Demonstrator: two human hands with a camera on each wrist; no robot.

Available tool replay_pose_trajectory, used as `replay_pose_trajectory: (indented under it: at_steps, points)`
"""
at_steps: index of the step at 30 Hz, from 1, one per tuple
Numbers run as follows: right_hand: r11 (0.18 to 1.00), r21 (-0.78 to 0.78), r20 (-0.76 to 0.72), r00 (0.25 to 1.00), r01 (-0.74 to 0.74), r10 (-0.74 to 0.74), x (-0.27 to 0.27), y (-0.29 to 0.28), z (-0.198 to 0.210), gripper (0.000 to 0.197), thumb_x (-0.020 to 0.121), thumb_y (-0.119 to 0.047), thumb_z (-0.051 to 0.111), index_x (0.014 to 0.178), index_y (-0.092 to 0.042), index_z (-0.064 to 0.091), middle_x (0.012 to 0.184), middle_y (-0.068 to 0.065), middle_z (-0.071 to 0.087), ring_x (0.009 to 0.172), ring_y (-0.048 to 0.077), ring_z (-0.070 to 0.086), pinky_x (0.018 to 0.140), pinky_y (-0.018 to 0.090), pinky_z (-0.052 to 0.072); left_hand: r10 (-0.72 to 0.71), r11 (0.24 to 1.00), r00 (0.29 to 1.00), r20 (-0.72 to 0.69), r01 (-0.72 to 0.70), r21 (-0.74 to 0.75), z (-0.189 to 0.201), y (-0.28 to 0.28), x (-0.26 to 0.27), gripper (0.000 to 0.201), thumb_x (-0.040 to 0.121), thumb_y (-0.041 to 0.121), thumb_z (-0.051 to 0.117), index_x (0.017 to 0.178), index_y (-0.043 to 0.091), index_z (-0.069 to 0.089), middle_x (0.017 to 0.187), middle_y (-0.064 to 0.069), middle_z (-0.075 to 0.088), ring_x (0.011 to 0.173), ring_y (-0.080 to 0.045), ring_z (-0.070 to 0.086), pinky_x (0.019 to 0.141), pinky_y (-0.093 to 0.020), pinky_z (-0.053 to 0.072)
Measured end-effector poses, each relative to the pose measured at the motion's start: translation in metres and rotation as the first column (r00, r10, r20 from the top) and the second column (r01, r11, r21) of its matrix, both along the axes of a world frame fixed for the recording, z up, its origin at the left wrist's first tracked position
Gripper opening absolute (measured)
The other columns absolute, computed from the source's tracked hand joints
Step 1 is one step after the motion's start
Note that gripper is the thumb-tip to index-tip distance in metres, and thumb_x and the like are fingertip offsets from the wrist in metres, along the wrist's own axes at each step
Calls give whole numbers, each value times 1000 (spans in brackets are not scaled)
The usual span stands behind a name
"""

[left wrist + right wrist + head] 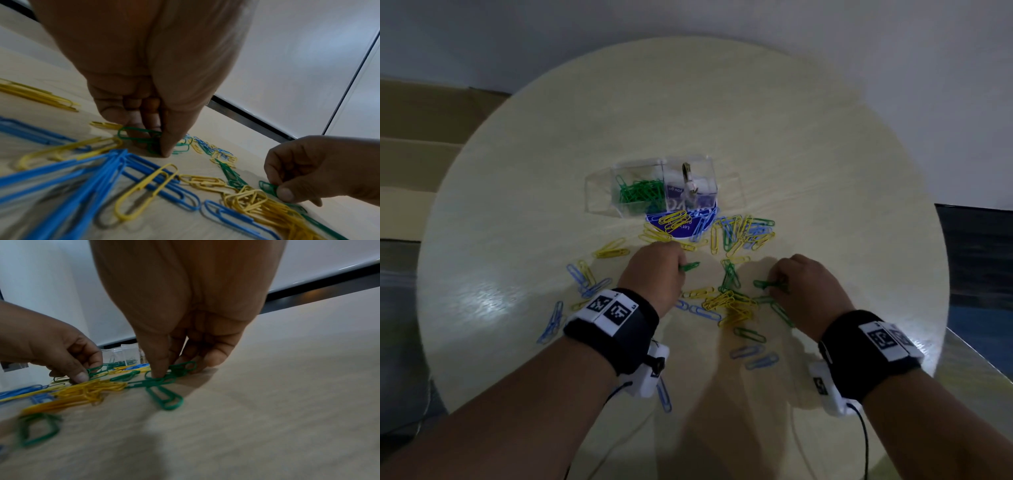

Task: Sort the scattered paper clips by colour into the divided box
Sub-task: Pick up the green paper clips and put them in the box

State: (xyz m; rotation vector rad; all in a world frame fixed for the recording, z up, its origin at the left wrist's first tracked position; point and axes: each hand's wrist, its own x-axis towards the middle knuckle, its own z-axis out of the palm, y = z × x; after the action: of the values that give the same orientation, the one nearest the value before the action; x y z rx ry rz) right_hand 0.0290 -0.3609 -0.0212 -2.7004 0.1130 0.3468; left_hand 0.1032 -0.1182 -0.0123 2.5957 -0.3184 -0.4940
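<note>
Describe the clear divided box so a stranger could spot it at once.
Start at the round pale table and look past both hands, beyond the scattered clips. There stands the clear plastic box, partly on a purple round sticker. It is the only container there, and its left compartment holds a heap of green clips.

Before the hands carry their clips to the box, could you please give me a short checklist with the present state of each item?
1. Left hand pinches green paper clips: ok.
2. Right hand pinches green clips: ok.
3. Only green in each pinch: cannot tell; yellow paper clips lie close by.
4. Clear plastic divided box open on top: ok.
5. Green-filled compartment has room: ok.
6. Path to the box free: not ok; yellow and blue paper clips lie before it.
</note>
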Motion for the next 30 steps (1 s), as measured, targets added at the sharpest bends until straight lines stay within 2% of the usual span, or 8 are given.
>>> replay_pose_trajectory:
  at_steps: [8,14,16,19,21,24,27,30]
  points:
    - [996,76,13,999,42,-43,7,3,14,11,75,-18,69,84,-24,67,83,3,64,82,28,62,71,29,42,136,984,991,-8,-136,-112,10,20,4,16,79,17,70,94,23,70,89,3,70,85,-19,66,78,-33,52]
    - [935,339,161,973,101,-164,70,43,63,11,74,-22,76,74,-25,66,71,-3,64,64,14,63,63,30,49,384,872,923,8,-359,-331,48,46,49,12,80,17,74,91,20,69,75,5,67,60,-13,66,55,-13,45]
    - [916,389,149,975,96,-166,96,62,73,7,75,-25,75,77,-23,68,70,-7,66,64,9,63,63,26,48,379,894,922,78,-343,-288,57,51,69,14,82,20,72,95,16,71,78,2,68,67,-14,65,65,-17,47]
    - [903,414,139,973,111,-183,137,97,78,6,75,-23,72,80,-20,71,72,-5,70,70,15,66,69,29,52,380,910,918,117,-348,-227,54,58,99,20,80,22,73,97,12,74,86,-6,74,80,-23,69,80,-32,55]
    - [907,404,109,978,121,-179,156,117,76,10,76,-24,72,83,-18,72,80,0,72,79,20,68,74,32,54,393,901,917,63,-371,-226,49,58,111,23,77,26,75,96,12,75,86,-9,74,83,-25,70,81,-36,56]
    - [936,340,67,991,88,-117,165,134,74,26,82,-35,69,96,-14,72,95,3,72,92,21,65,79,26,48,426,859,905,-11,-408,-309,45,59,114,32,78,30,74,104,11,72,94,-9,74,82,-26,71,79,-42,58]
    - [938,336,152,977,91,-149,147,123,82,24,86,-31,64,96,-11,71,97,5,73,94,21,66,81,29,49,424,854,900,98,-362,-373,49,65,101,22,87,25,65,107,16,71,99,-2,72,74,-19,71,76,-35,57]
    - [893,417,173,950,169,-260,97,91,82,18,82,-26,67,97,-20,74,91,0,76,86,13,70,82,33,54,328,911,909,258,-232,-341,53,67,69,14,88,24,63,99,22,72,94,5,69,74,-13,64,78,-27,51]
